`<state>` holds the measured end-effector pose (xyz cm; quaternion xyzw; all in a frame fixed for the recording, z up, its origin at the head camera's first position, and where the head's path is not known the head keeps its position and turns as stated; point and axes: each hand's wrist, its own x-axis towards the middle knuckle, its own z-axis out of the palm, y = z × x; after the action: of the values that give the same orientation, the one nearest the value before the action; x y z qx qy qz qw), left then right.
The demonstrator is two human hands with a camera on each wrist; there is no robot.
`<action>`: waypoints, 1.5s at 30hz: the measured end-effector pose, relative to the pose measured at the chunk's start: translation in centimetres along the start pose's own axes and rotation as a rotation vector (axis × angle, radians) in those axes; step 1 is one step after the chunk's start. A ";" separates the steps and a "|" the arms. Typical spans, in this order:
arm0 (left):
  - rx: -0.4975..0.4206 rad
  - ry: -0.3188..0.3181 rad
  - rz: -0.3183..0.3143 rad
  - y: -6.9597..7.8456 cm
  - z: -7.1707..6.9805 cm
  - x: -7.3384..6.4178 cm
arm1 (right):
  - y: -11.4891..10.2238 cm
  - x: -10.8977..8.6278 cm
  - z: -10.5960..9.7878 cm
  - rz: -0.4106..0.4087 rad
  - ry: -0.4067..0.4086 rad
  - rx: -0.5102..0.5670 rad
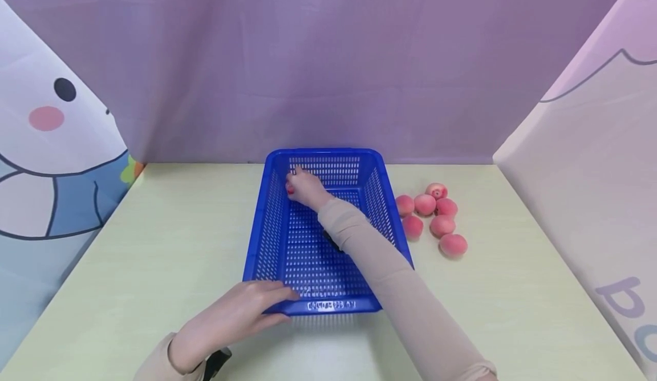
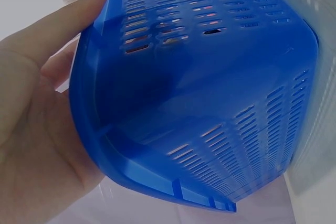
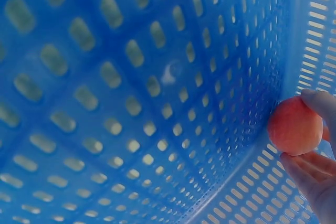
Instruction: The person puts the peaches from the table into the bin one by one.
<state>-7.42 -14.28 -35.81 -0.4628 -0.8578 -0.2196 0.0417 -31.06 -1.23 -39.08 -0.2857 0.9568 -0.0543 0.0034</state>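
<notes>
1. Head view: here's the basket (image 1: 313, 250), blue and slotted, upright on the pale worktop (image 1: 179, 244), and there's the right hand (image 1: 307, 188) down inside its far left part, fingers curled, a peach (image 1: 290, 189) mostly hidden in the grasp
2. Same view, near left corner: the left hand (image 1: 243, 307) has the rim (image 1: 354, 305), fingers over the top, thumb below, a partly open hold; and look right, seven loose peaches (image 1: 442, 226) bunched on the worktop just beside the basket, a purple cloth (image 1: 308, 56) behind it all
3. Left wrist view: round to the outside of the basket we go, rows of slots in the walls, the left hand right up against the rim; pinkish bits show through the slots, too obscured to name
4. Right wrist view: what a close look, the right hand pinching that red peach between thumb and fingers, opened only as wide as the fruit, right by the slotted wall; whether peach and basket touch, I cannot tell
</notes>
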 end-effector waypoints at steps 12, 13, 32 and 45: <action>-0.002 0.008 0.003 0.0 0.1 0.0 | -0.2 0.1 0.6 0.021 -0.012 -0.004; -0.003 0.007 0.003 0.1 0.1 0.0 | -0.2 0.1 0.6 0.019 -0.013 -0.005; -0.035 -0.026 -0.018 0.1 0.0 0.3 | 0.2 -0.6 -1.3 0.002 -0.040 -0.025; -0.044 -0.020 -0.004 -0.3 0.1 0.1 | 0.5 -2.7 -6.2 0.043 -0.260 0.038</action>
<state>-7.74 -14.35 -35.97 -0.4640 -0.8541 -0.2339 0.0223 -29.31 1.26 -33.03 -0.2694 0.9530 -0.0348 0.1342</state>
